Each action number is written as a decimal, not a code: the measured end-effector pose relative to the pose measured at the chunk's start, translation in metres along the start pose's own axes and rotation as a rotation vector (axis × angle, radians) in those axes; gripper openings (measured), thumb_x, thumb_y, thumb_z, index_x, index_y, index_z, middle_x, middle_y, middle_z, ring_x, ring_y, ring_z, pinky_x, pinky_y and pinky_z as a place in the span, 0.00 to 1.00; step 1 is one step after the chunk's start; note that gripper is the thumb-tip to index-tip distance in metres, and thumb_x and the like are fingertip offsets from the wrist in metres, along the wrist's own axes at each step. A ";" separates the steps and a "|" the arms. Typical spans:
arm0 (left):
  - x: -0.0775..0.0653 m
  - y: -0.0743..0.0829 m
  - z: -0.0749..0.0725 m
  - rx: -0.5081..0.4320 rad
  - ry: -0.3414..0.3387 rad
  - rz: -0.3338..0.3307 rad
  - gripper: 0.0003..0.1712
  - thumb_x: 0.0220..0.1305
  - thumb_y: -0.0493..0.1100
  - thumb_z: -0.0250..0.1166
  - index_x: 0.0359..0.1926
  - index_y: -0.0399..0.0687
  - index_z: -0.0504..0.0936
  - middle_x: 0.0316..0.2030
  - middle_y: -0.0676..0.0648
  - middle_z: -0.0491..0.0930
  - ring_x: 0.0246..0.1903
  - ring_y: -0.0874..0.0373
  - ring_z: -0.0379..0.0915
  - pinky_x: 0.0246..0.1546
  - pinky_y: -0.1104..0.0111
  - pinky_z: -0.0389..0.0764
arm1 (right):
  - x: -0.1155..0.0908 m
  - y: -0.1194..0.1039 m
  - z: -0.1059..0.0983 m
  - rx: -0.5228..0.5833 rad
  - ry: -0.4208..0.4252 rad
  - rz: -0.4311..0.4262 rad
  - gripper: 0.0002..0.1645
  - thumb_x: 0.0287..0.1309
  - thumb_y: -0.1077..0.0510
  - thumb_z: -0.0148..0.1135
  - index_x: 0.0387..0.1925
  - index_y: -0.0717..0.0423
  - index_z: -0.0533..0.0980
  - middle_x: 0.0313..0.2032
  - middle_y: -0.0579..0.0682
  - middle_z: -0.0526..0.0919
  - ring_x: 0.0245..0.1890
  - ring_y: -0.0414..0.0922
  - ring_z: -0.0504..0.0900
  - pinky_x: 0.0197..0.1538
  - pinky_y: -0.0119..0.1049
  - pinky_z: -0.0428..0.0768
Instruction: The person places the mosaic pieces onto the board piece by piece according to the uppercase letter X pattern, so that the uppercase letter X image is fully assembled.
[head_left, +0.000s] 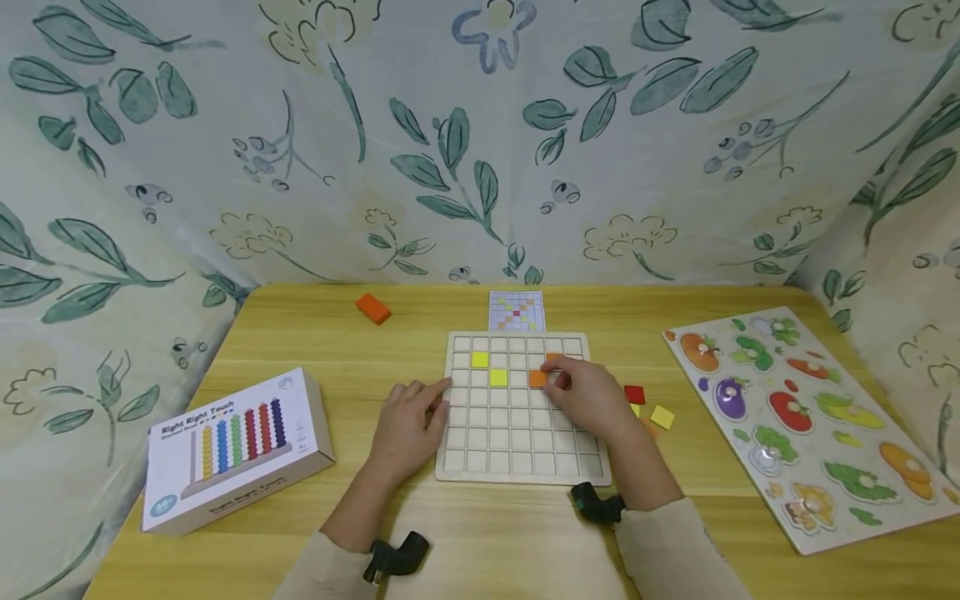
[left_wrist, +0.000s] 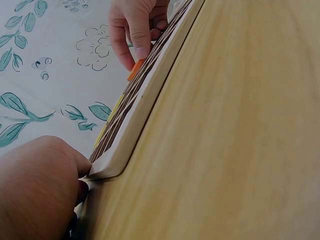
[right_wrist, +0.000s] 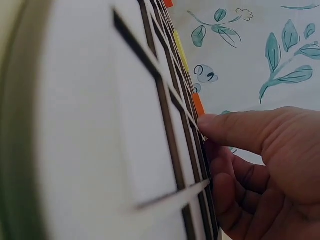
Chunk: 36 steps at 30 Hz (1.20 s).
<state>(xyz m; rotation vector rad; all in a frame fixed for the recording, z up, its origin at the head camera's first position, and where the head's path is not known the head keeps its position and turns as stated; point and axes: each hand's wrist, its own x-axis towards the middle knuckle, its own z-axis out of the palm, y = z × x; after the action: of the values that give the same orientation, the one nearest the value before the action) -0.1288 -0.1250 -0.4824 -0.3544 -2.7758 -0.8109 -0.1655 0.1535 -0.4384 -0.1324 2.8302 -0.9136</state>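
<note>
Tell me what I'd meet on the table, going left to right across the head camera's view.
White bead-toy box, orange block, wooden grid board, loose red tile, vegetable puzzle board.

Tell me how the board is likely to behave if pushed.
The board should stay stiff, since it looks like a wooden panel. It would likely slide rather than tip, as it lies flat on the table. The yellow tiles would probably ride along, as they sit within its raised grid.
</note>
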 end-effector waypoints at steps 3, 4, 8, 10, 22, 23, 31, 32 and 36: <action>0.000 0.000 0.000 0.001 -0.004 -0.006 0.20 0.70 0.44 0.64 0.61 0.50 0.84 0.31 0.54 0.78 0.32 0.60 0.63 0.36 0.68 0.65 | 0.000 -0.001 0.002 -0.008 0.001 0.013 0.17 0.64 0.55 0.67 0.54 0.49 0.82 0.30 0.46 0.79 0.28 0.44 0.73 0.32 0.35 0.69; 0.000 0.001 0.000 0.002 -0.005 -0.008 0.20 0.70 0.44 0.64 0.61 0.50 0.84 0.31 0.54 0.79 0.32 0.60 0.63 0.36 0.68 0.65 | 0.000 -0.002 0.002 -0.008 0.002 0.019 0.17 0.64 0.55 0.67 0.55 0.49 0.81 0.30 0.46 0.79 0.28 0.44 0.73 0.32 0.35 0.69; 0.000 0.000 -0.001 0.007 -0.009 -0.011 0.20 0.70 0.44 0.64 0.61 0.50 0.84 0.31 0.54 0.79 0.32 0.60 0.63 0.36 0.68 0.65 | 0.000 -0.002 0.002 -0.003 0.005 0.038 0.18 0.65 0.55 0.67 0.56 0.48 0.81 0.30 0.47 0.79 0.28 0.45 0.74 0.32 0.36 0.69; -0.001 0.000 -0.001 0.005 -0.013 -0.016 0.20 0.70 0.44 0.64 0.61 0.50 0.84 0.31 0.55 0.79 0.32 0.60 0.63 0.36 0.68 0.65 | 0.000 -0.001 0.002 0.001 0.004 0.044 0.18 0.65 0.55 0.66 0.56 0.48 0.81 0.30 0.47 0.79 0.28 0.45 0.74 0.32 0.36 0.69; 0.000 0.000 0.000 0.003 -0.008 -0.008 0.20 0.70 0.44 0.64 0.61 0.51 0.84 0.30 0.55 0.78 0.32 0.61 0.63 0.36 0.67 0.65 | 0.000 -0.002 0.002 0.005 0.004 0.054 0.18 0.65 0.55 0.65 0.56 0.48 0.82 0.30 0.47 0.78 0.28 0.45 0.73 0.31 0.36 0.68; 0.000 0.000 0.000 0.003 -0.009 -0.008 0.20 0.70 0.44 0.64 0.61 0.51 0.84 0.30 0.55 0.78 0.32 0.61 0.63 0.37 0.67 0.65 | 0.000 -0.002 0.002 0.004 0.004 0.052 0.18 0.65 0.55 0.65 0.56 0.49 0.82 0.30 0.47 0.78 0.28 0.45 0.73 0.31 0.36 0.68; -0.001 -0.001 0.000 0.003 -0.004 -0.002 0.20 0.70 0.44 0.64 0.61 0.50 0.84 0.31 0.55 0.78 0.32 0.60 0.63 0.36 0.68 0.65 | 0.000 -0.001 0.001 0.011 0.000 0.038 0.19 0.64 0.55 0.67 0.56 0.49 0.82 0.30 0.47 0.78 0.29 0.45 0.73 0.33 0.36 0.69; -0.001 -0.001 0.000 0.004 -0.004 -0.001 0.20 0.70 0.44 0.64 0.61 0.50 0.84 0.31 0.54 0.78 0.32 0.61 0.63 0.36 0.68 0.65 | 0.000 0.000 0.000 0.024 0.000 0.037 0.19 0.64 0.55 0.67 0.57 0.49 0.82 0.31 0.47 0.78 0.30 0.45 0.74 0.33 0.36 0.69; -0.001 -0.001 0.001 0.003 -0.007 -0.007 0.21 0.70 0.44 0.64 0.62 0.51 0.84 0.32 0.54 0.79 0.32 0.61 0.63 0.36 0.68 0.65 | -0.002 0.005 -0.008 0.087 0.003 0.033 0.21 0.66 0.55 0.66 0.60 0.50 0.81 0.33 0.49 0.79 0.31 0.46 0.74 0.34 0.36 0.71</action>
<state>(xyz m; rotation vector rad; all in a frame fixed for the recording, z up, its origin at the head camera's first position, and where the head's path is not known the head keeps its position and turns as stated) -0.1283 -0.1254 -0.4837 -0.3472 -2.7857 -0.8083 -0.1649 0.1626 -0.4347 -0.0732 2.7809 -1.0290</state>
